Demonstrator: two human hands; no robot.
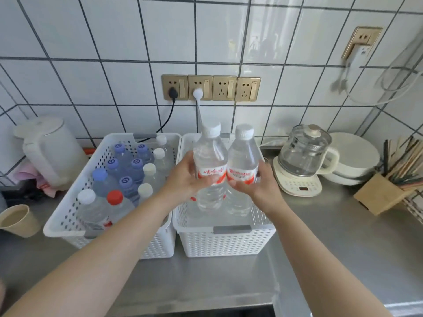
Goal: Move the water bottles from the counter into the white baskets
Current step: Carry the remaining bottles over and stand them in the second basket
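- At the far left edge, one paper cup (16, 219) and one white kettle (49, 152) are seen on the steel counter (343, 236).
- In the left white basket (68, 216), left of centre, about twelve capped bottles are counted, standing upright.
- One white-capped water bottle (209, 161) is grasped by the left hand (185, 179), fingers curled round its red label.
- A second water bottle (242, 165), touching the first, is grasped by the right hand (261, 181).
- Both bottles are held upright above the right white basket (226, 241), at centre frame.
- At the right, one glass kettle (304, 154) is seen.
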